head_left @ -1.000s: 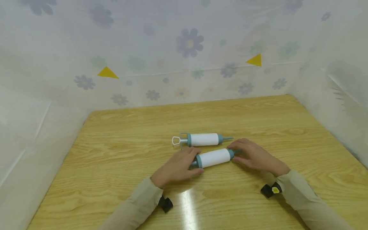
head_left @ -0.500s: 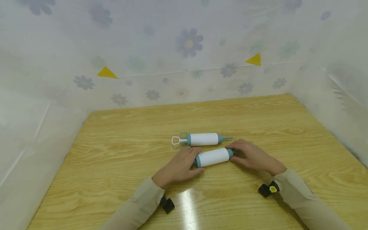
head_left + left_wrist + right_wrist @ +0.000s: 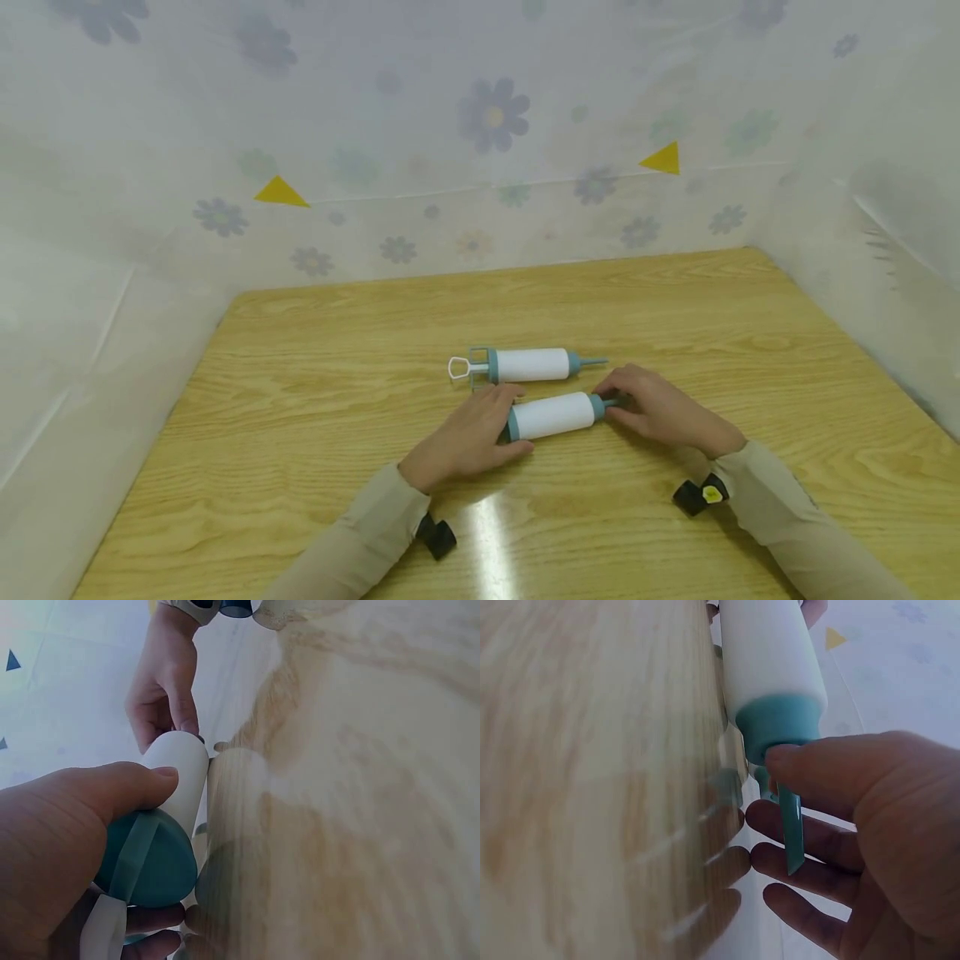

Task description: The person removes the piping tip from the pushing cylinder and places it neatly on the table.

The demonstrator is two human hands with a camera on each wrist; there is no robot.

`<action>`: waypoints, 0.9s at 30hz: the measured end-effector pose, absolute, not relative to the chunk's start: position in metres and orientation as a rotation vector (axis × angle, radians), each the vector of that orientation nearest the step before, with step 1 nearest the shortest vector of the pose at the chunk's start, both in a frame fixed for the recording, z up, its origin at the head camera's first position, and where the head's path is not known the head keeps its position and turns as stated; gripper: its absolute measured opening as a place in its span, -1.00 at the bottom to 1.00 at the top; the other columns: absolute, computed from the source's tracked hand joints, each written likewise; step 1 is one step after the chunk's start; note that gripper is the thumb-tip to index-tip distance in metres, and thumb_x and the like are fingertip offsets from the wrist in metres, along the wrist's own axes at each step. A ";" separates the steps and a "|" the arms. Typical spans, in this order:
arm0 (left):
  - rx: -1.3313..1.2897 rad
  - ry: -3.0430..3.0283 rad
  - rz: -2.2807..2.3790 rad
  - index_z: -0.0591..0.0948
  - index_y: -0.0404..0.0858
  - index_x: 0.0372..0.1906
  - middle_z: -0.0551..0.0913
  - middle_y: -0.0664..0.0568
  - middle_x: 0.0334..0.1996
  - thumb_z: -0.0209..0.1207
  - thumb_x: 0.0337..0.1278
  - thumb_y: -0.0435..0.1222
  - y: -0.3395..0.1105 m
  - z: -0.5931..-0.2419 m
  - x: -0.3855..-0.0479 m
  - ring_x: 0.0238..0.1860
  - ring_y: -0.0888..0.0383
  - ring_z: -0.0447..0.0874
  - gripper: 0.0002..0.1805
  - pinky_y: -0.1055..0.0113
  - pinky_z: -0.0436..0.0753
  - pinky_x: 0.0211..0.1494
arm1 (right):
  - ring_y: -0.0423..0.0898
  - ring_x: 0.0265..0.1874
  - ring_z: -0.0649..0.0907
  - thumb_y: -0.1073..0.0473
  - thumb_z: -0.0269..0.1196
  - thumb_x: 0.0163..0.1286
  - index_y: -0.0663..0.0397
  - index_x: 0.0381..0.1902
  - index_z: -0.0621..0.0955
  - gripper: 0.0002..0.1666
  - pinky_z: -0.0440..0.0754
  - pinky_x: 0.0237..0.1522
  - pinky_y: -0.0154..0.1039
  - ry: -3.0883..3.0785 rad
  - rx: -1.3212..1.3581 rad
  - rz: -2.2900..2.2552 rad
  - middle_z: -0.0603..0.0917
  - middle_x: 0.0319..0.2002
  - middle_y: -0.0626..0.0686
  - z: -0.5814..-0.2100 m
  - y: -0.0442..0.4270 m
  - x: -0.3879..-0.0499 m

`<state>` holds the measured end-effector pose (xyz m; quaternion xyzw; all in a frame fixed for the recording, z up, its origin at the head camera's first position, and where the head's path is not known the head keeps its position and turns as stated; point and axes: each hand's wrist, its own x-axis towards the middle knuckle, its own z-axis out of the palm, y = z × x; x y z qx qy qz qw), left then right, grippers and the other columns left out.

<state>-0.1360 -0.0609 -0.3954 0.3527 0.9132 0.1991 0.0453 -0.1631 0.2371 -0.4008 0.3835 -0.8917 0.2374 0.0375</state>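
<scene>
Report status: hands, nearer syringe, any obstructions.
Left hand grips plunger end; right hand pinches nozzle. Nearer syringe lengthwise between them. Second syringe lies just beyond; nothing visibly blocking.

no readable text, yellow sticker (image 3: pixel 712 494) on wrist camera (image 3: pixel 688 497), marking too small

Includes two syringes (image 3: pixel 533 365) (image 3: pixel 556 416) toward five o'clock, one bench (image 3: pixel 315 400), two hands (image 3: pixel 465 437) (image 3: pixel 663 408), two black wrist devices (image 3: pixel 438 537) (image 3: pixel 690 497), two yellow triangles (image 3: pixel 281 193) (image 3: pixel 665 159).
</scene>
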 end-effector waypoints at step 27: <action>1.192 2.802 0.721 0.35 -0.28 0.14 0.52 -0.06 0.06 0.24 0.20 -0.03 -0.062 -0.398 -0.137 -0.06 0.16 0.49 -0.43 0.27 0.54 0.01 | -0.25 -0.23 0.53 0.11 0.40 0.20 0.00 -0.03 0.62 -0.63 0.56 -0.20 -0.26 -2.745 1.227 0.782 0.61 -0.19 -0.19 -0.404 0.236 -0.162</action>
